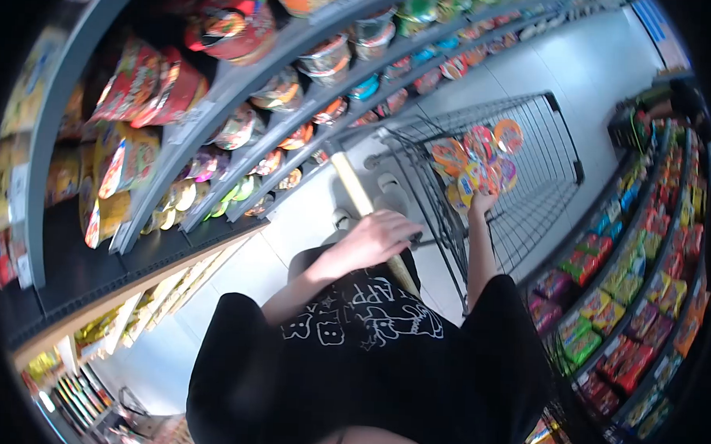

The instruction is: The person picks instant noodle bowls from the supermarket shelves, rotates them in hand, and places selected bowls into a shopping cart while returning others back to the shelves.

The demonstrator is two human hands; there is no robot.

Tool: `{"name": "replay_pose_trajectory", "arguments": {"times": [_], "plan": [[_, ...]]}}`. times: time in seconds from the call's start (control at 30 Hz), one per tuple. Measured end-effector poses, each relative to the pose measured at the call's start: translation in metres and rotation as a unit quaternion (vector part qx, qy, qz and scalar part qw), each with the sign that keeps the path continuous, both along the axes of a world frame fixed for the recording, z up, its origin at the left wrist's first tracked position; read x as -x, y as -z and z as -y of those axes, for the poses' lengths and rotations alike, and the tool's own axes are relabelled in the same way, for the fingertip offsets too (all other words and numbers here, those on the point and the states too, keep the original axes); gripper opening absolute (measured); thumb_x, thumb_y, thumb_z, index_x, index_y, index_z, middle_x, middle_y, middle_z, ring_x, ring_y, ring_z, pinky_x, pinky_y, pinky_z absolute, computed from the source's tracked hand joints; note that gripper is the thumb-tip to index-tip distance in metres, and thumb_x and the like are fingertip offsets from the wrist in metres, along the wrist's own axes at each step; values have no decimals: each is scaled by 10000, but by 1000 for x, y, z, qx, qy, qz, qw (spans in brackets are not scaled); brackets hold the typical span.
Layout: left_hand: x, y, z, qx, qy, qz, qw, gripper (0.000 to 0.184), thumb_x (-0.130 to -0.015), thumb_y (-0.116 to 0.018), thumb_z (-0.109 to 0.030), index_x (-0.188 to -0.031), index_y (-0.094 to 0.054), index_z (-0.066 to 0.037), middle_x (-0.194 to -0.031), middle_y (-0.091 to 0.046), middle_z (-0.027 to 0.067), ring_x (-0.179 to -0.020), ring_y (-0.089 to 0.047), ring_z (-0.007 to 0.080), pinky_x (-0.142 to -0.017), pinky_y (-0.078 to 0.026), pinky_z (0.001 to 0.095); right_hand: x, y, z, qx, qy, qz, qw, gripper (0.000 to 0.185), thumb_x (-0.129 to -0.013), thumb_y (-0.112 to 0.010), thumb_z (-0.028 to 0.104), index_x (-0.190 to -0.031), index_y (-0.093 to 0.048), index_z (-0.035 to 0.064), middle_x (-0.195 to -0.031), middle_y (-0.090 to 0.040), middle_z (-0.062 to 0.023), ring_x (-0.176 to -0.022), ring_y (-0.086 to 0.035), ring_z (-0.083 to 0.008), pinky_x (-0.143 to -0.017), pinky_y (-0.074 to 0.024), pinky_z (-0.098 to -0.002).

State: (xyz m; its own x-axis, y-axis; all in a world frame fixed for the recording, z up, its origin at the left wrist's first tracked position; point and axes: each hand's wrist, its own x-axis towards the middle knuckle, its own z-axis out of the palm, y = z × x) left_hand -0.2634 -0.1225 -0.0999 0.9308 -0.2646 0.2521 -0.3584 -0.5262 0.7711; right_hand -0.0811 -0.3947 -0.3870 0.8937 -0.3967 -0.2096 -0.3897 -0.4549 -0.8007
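My left hand (pixel 378 240) lies across the pale yellow handle bar (pixel 351 183) of a shopping cart, its fingers reaching past the bar, loosely stretched; how firmly it touches cannot be made out. Inside the wire cart (pixel 541 189), my right hand (pixel 484 201) is closed at the near edge of a cluster of colourful round-lidded instant noodle cups (pixel 477 156). The fingers are on a yellow and orange cup (pixel 473 179), partly hidden by blur and by the neighbouring packs.
Shelves on the left hold noodle cups (pixel 326 60) and red noodle packs (pixel 149 86). On the right, a low shelf carries bright snack packets (pixel 603 309). My shoes (pixel 388 188) stand on the pale tiled floor (pixel 525 67) beside the cart. Another person (pixel 665 100) is at the far right.
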Motion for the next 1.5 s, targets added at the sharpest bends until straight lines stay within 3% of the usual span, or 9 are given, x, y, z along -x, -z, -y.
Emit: {"name": "replay_pose_trajectory", "arguments": {"times": [0.1, 0.17, 0.3, 0.47, 0.7, 0.97, 1.1, 1.23, 1.5], "plan": [[0, 10, 1, 3, -9, 15, 1000, 286, -698, -603, -103, -969, -552, -26, -891, -573, 103, -884, -538, 270, -781, -431, 368, 2, -110, -76, 35, -181, 112, 976, 425, -739, -608, 84, -1118, -452, -27, -1050, -532, -154, -941, -533, -247, -798, -404, -319], [-2, 14, -3, -23, 27, -22, 999, 242, -710, -594, -121, -929, -553, -26, -888, -567, 94, -901, -523, 269, -804, -414, 371, 21, -220, -144, -248, -343, 45, 905, 427, -743, -578, 64, -1142, -441, 1, -1121, -489, -165, -1037, -468, -280, -861, -369, -347], [-6, 16, -4, 3, 4, -2, 1000, 214, -713, -589, -135, -898, -554, -32, -889, -565, 92, -894, -516, 267, -819, -399, 373, 34, -314, -207, 33, -554, 270, 787, 479, -726, -591, 84, -1170, -424, 25, -1177, -439, -157, -1121, -380, -336, -921, -331, -397], [-14, 11, -6, -40, 31, -55, 997, 194, -691, -596, -151, -847, -578, -38, -892, -574, 90, -944, -493, 268, -836, -384, 369, 36, -309, -266, 0, -672, 286, 683, 554, -696, -638, 121, -1196, -409, 53, -1210, -408, -153, -1137, -368, -335, -953, -297, -407], [-26, 20, 3, -50, 4, 88, 995, 244, -627, -596, -222, -803, -621, -55, -837, -594, 79, -946, -493, 258, -911, -339, 357, 36, -273, -290, 152, -637, 319, 685, 606, -641, -667, 142, -1194, -425, 91, -1114, -476, -96, -1049, -443, -294, -843, -360, -392], [-57, -2, 8, 114, -26, -12, 993, 207, -693, -586, -123, -885, -604, -47, -929, -583, 97, -974, -500, 285, -853, -390, 373, -11, -259, -265, 117, -643, 319, 686, 222, -643, -594, 22, -859, -582, 72, -842, -572, -70, -831, -526, -278, -754, -393, -379], [-54, -15, -27, 170, -353, 31, 919, 313, -729, -552, -34, -1041, -535, -53, -1030, -559, 113, -979, -521, 285, -839, -420, 361, -33, -263, -255, 83, -633, 297, 710, 193, -642, -589, 16, -827, -598, 70, -826, -575, -70, -827, -527, -281, -751, -394, -380], [-43, -40, -99, 138, -672, 210, 696, 531, -654, -618, -40, -1155, -442, -11, -1163, -467, 114, -1122, -411, 228, -962, -301, 349, -58, -270, -241, 83, -637, 299, 706, 156, -636, -614, 33, -783, -601, 83, -816, -580, -40, -806, -529, -249, -697, -393, -362], [-40, -114, -229, -53, -785, 326, 525, 1171, -534, -795, -328, -1320, -13, 50, -1326, -195, 264, -1250, -217, 336, -1026, -191, 403, -112, -257, -229, 90, -634, 299, 707, 139, -652, -630, 81, -788, -623, 108, -830, -590, -32, -828, -524, -252, -732, -391, -374]]}}
